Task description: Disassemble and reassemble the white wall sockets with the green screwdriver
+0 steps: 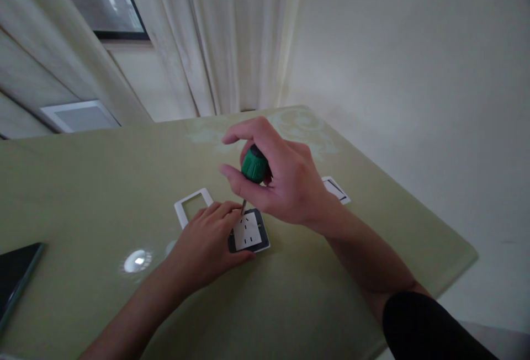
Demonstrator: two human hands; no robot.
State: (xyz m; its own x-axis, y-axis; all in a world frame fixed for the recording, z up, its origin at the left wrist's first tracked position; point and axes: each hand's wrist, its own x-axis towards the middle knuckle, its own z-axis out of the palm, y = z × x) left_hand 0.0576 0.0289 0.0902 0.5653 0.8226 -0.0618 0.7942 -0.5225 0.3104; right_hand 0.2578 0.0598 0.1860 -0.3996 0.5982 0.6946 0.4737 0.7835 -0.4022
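Note:
A wall socket module (249, 232), white-faced with a dark rim, lies flat on the green table (83, 194). My left hand (207, 241) rests on its left side, fingers pressed down and holding it still. My right hand (281, 180) is closed around the green and black handle of a screwdriver (253, 165), held upright. Its thin metal shaft points down to the socket's upper left corner, beside my left fingertips.
A white rectangular frame (191, 205) lies just left of the socket. Another white plate (336, 189) lies behind my right wrist. A dark flat object (16, 277) sits at the table's left edge. Curtains hang behind the table; the table's right edge drops to the floor.

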